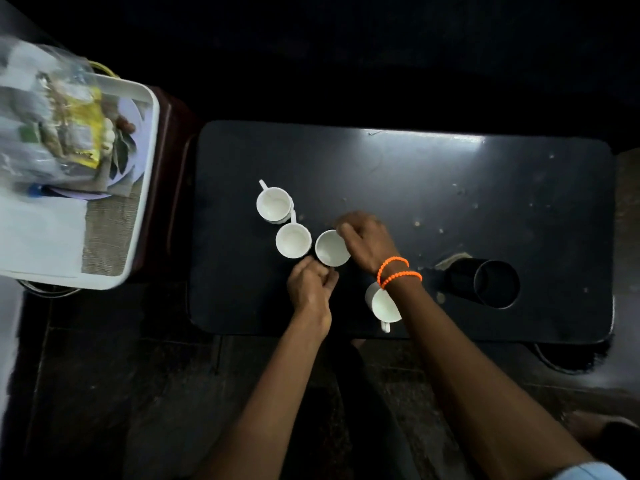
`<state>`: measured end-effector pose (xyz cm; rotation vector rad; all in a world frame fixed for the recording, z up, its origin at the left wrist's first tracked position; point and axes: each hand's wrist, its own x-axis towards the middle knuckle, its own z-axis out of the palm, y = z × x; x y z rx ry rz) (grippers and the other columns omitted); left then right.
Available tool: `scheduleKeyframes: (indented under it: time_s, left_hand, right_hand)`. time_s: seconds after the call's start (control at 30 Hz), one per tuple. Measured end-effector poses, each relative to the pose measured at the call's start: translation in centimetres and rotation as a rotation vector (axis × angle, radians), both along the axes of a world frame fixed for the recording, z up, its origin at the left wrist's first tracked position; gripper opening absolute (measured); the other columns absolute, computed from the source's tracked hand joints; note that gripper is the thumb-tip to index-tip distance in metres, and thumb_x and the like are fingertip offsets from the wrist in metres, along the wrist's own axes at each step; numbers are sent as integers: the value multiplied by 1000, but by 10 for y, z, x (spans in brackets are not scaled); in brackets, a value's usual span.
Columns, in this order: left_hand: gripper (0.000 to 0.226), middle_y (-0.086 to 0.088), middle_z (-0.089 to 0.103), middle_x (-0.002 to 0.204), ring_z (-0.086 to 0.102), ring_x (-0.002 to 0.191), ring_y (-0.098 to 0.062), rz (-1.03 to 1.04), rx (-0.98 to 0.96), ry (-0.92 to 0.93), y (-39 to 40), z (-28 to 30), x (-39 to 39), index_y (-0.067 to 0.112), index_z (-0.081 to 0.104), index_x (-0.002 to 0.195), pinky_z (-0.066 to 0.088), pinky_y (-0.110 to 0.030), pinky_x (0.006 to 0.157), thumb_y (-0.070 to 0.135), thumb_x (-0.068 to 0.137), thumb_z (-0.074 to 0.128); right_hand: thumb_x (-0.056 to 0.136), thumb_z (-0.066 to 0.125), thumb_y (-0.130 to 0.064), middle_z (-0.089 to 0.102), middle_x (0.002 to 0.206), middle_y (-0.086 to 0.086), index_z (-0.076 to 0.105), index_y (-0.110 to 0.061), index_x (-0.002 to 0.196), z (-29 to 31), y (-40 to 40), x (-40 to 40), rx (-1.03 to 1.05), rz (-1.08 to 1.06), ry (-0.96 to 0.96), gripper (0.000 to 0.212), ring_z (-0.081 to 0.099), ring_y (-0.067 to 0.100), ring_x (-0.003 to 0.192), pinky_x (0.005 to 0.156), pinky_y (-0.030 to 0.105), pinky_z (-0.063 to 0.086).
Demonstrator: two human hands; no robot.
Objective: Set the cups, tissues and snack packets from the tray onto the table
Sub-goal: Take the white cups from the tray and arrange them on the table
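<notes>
Several white cups stand on the dark table [450, 188]. One cup [273, 204] is farthest left, a second cup [293, 241] sits just below it, and a third cup [329, 249] is beside that. My right hand [363, 239] grips the third cup's right rim. My left hand [310, 282] touches its near side with curled fingers. A fourth cup [382, 304] sits near the table's front edge, partly hidden under my right wrist. The white tray [147, 174] at the left holds snack packets [74, 126] in clear plastic and white tissues [41, 230].
A black cylindrical cup [491, 284] lies on its side at the table's right. The tray rests on a dark red stand [169, 188] left of the table. Crumbs dot the right half of the tabletop. Dark floor lies below.
</notes>
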<state>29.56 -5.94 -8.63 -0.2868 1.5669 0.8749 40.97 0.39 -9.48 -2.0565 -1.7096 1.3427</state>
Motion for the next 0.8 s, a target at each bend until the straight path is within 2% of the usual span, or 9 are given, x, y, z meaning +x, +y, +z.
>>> scheduleKeyframes:
  time_s: [0.07, 0.13, 0.2, 0.33, 0.4, 0.5, 0.6, 0.67, 0.8]
  left_hand:
    - [42, -19, 65, 102, 64, 95, -21, 80, 4, 34, -2, 1, -2, -2, 60, 127, 55, -42, 102, -13, 90, 43]
    - [47, -25, 64, 126, 63, 121, -29, 89, 2, 51, -6, 1, -3, -1, 59, 136, 55, -40, 100, -10, 92, 45]
    - [48, -24, 64, 133, 61, 128, -31, 37, -20, 31, -8, -1, -3, 2, 59, 137, 54, -43, 104, -8, 93, 45]
    - [53, -18, 69, 133, 65, 126, -30, -84, 19, -43, -11, 0, -4, 10, 59, 142, 53, -44, 107, -5, 94, 43]
    - [55, -17, 69, 134, 64, 128, -29, -153, 36, -21, -11, -1, -6, 14, 60, 143, 53, -44, 107, -4, 93, 44]
    - [58, -11, 70, 135, 64, 129, -26, -266, 62, 4, -11, 0, -10, 23, 62, 142, 53, -46, 110, -2, 91, 47]
    - [65, -3, 74, 130, 69, 123, -25, -354, 84, 33, -13, 3, -19, 28, 65, 139, 58, -42, 103, -5, 86, 47]
    - [70, -5, 75, 126, 70, 120, -29, -425, 69, 69, -15, 5, -29, 28, 67, 137, 60, -39, 92, -8, 82, 45]
    - [79, -4, 72, 131, 68, 121, -31, -619, 49, 173, -23, 16, -51, 33, 63, 142, 56, -51, 105, 0, 73, 44]
  right_hand:
    - [91, 45, -33, 68, 89, 14, 66, -6, 78, 0, -14, 7, 7, -59, -33, 36, 63, 36, 93, 86, 48, 52]
    - [89, 43, -34, 73, 92, 15, 70, -6, 86, 1, -28, 10, 4, -115, -36, 39, 65, 36, 94, 86, 46, 53]
    - [89, 43, -33, 74, 92, 14, 73, -8, 93, 0, -42, 11, 3, -142, -22, 39, 65, 36, 91, 84, 43, 53]
    - [92, 51, -23, 69, 102, 11, 72, -11, 106, -5, -62, 4, 18, -242, 40, 28, 62, 26, 92, 80, 34, 49]
    - [88, 54, -24, 58, 116, 10, 71, -11, 115, -4, -68, -5, 77, -316, 22, 35, 57, 20, 96, 85, 30, 47]
    - [82, 53, -29, 51, 118, 7, 68, -14, 122, -1, -73, -21, 106, -347, 3, 45, 52, 15, 93, 85, 28, 46]
    - [83, 57, -27, 54, 119, 6, 67, -14, 127, 0, -85, -37, 58, -428, 40, 46, 51, 10, 92, 83, 23, 42]
    - [85, 62, -19, 60, 125, 7, 67, -14, 130, 3, -96, -49, 33, -517, 79, 45, 53, 7, 100, 88, 19, 40]
    - [81, 63, -10, 65, 129, 8, 67, -13, 129, 12, -121, -69, 3, -668, 198, 48, 59, 12, 117, 100, 24, 48]
